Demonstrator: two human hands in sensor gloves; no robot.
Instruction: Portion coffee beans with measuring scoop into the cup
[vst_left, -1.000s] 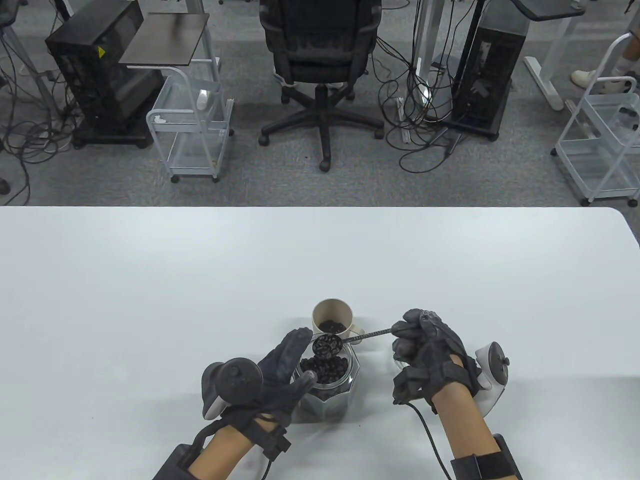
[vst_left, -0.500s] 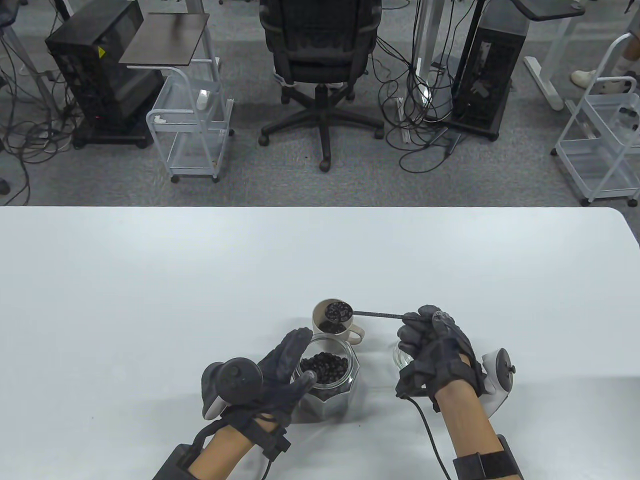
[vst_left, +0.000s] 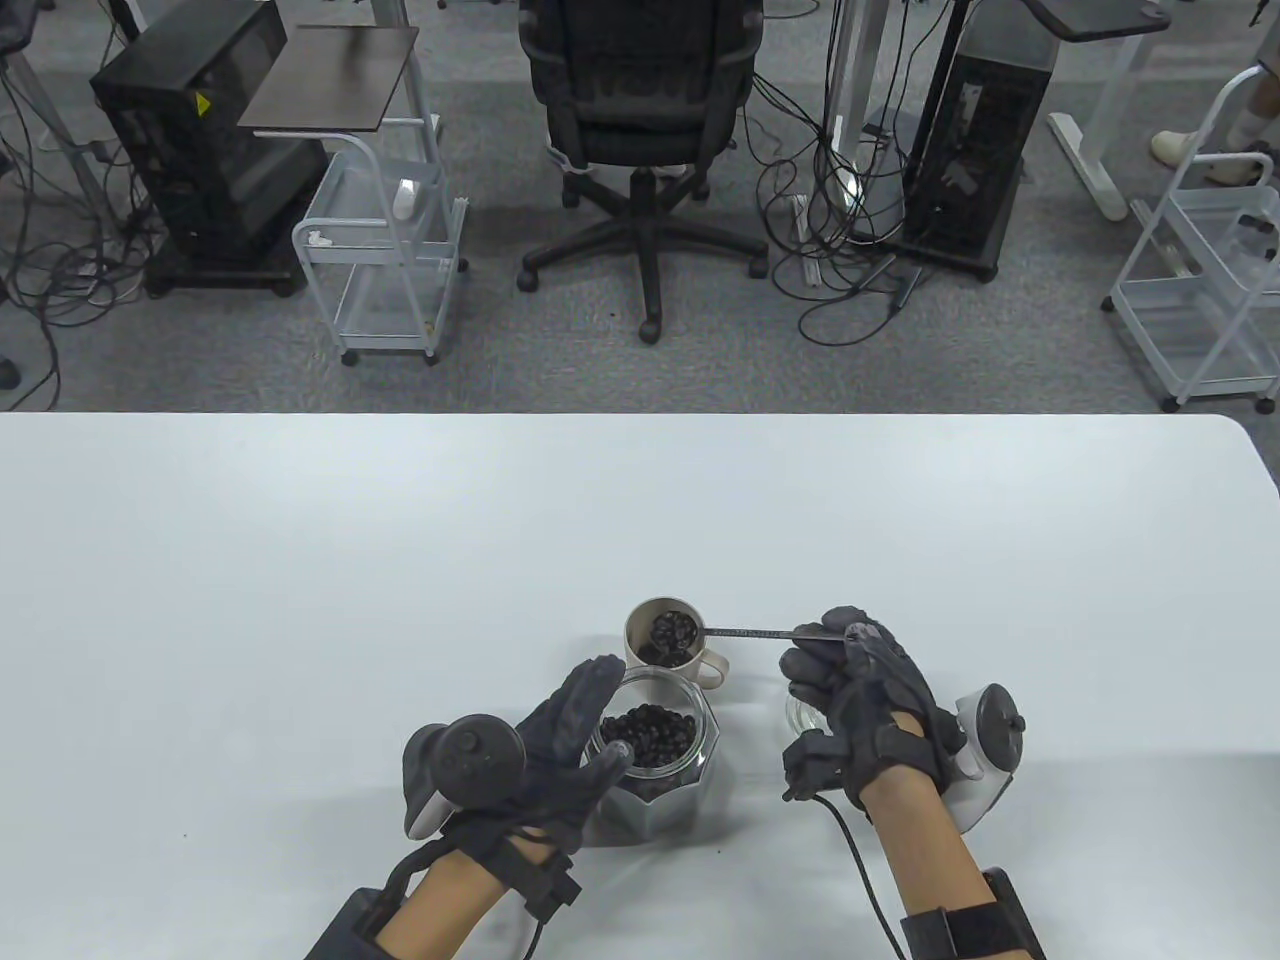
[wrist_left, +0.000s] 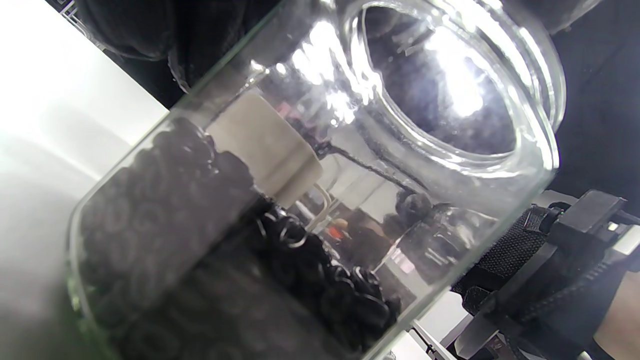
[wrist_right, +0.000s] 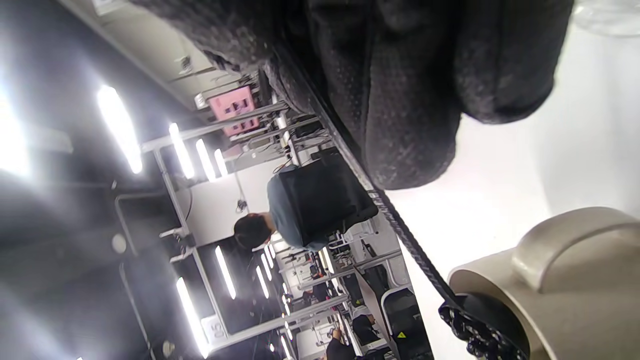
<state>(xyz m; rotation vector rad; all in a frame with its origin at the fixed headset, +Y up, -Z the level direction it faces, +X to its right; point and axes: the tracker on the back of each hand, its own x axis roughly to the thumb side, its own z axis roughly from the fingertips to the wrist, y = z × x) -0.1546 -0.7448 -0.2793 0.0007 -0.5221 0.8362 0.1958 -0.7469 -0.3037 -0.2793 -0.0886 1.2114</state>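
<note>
A beige cup (vst_left: 645, 625) with a handle stands on the white table (vst_left: 300, 600) and holds dark coffee beans. Over its mouth hangs the bean-filled bowl of the black measuring scoop (vst_left: 676, 630). My right hand (vst_left: 850, 680) pinches the far end of the long handle to the right of the cup. In the right wrist view the scoop (wrist_right: 480, 320) sits at the cup (wrist_right: 565, 280) rim. Just in front of the cup stands a glass jar (vst_left: 655, 770) of beans, and my left hand (vst_left: 570, 740) grips its left side. The jar (wrist_left: 250, 225) fills the left wrist view.
A small clear glass lid (vst_left: 800, 712) lies on the table under my right hand. Beyond the table's far edge are an office chair (vst_left: 640, 120), wire carts (vst_left: 380, 260) and computer towers on the floor.
My right hand carried the loaded scoop from above the jar back to the cup's mouth. Since half a second ago the hand slid slightly left. The left hand and jar stayed put.
</note>
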